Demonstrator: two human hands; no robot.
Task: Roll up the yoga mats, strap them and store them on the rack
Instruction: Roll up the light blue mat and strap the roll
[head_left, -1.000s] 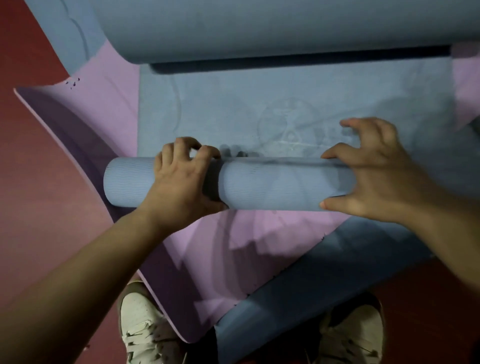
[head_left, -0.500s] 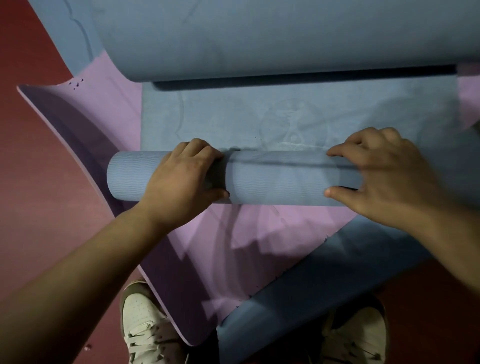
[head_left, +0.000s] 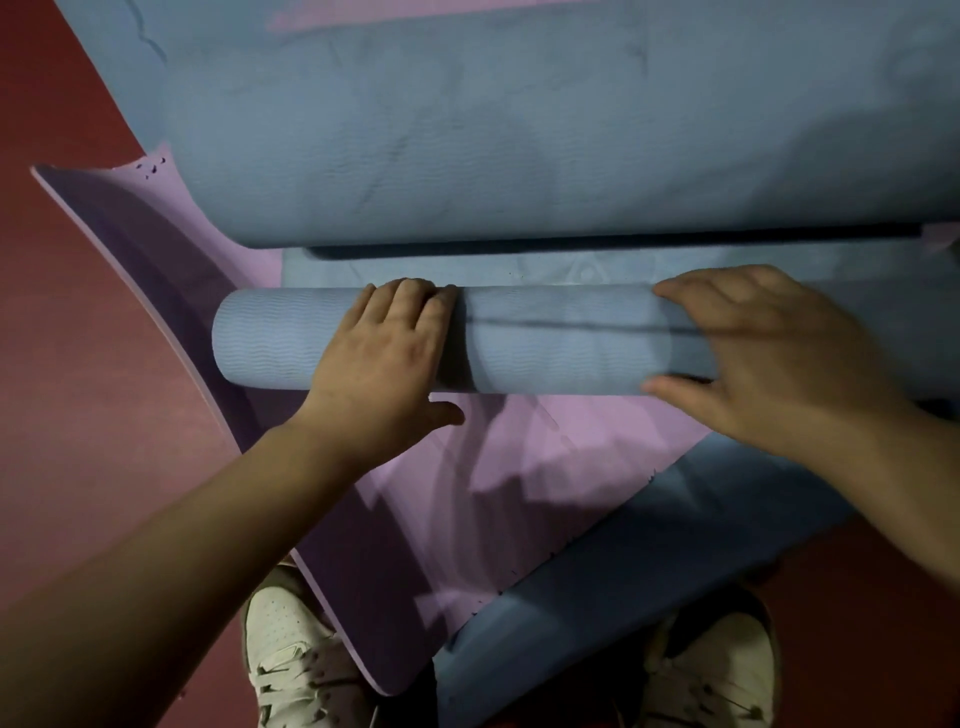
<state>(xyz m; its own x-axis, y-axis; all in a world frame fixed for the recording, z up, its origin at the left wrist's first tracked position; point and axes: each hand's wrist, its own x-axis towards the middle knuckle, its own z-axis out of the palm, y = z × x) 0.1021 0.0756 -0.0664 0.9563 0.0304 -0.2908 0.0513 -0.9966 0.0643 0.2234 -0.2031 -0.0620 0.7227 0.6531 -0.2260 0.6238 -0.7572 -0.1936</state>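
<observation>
blue mat roll (head_left: 561, 343) mid-frame, partly rolled. left hand (head_left: 384, 358) and right hand (head_left: 769, 364) press flat on it, not gripping. unrolled stretch at 12 o'clock, pink mat (head_left: 519, 457) flat at 6. strapping, racking left.

One head-worn view looks steeply down, close above the blue mat roll (head_left: 545, 338), shoes (head_left: 291, 649) at the near edge

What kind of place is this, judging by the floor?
Likely a yoga or exercise room: a half-rolled blue mat lies on a pink mat, over a dark red floor.
</observation>
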